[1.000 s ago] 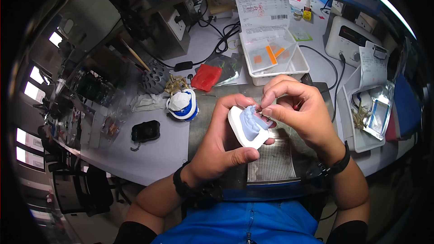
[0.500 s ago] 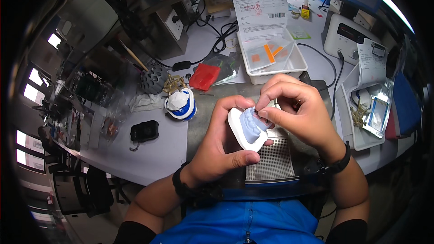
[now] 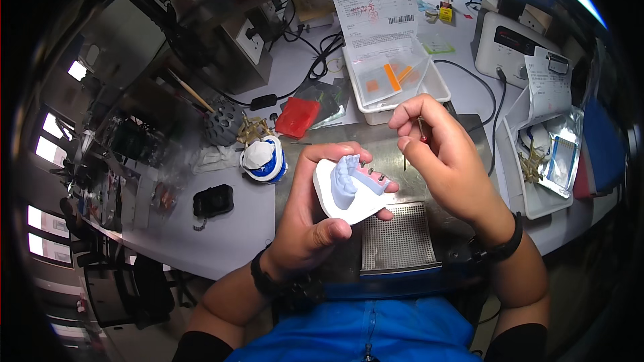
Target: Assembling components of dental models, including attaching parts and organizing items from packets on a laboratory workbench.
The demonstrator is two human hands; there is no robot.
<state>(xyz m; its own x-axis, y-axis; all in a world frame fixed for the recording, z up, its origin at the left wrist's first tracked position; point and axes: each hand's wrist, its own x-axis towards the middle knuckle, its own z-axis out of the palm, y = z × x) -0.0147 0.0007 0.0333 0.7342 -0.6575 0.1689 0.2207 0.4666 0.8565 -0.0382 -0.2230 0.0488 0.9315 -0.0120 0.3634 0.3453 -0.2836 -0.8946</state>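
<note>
My left hand (image 3: pixel 303 202) is closed around a dental model (image 3: pixel 343 184), a white base with blue-grey teeth. A pink gum section on its right side carries several small metal posts (image 3: pixel 371 171). To the right of the model and apart from it is my right hand (image 3: pixel 444 161). Its fingers are curled closed around a small thin tool (image 3: pixel 422 129) with a reddish part; most of it is hidden. A second model in white and blue (image 3: pixel 263 159) stands left of my left hand.
Beneath my hands lies a metal worktop with a perforated plate (image 3: pixel 400 241). A white tray (image 3: pixel 439 87) holds bags and a paper sheet. At right stands another tray (image 3: pixel 537 211) with packets. A red pouch (image 3: pixel 297 118), grey holder (image 3: pixel 223 121) and black case (image 3: pixel 213 200) lie left.
My right hand has drawn back from the model toward the right, uncovering the metal posts. My left hand has shifted slightly left and turned the model.
</note>
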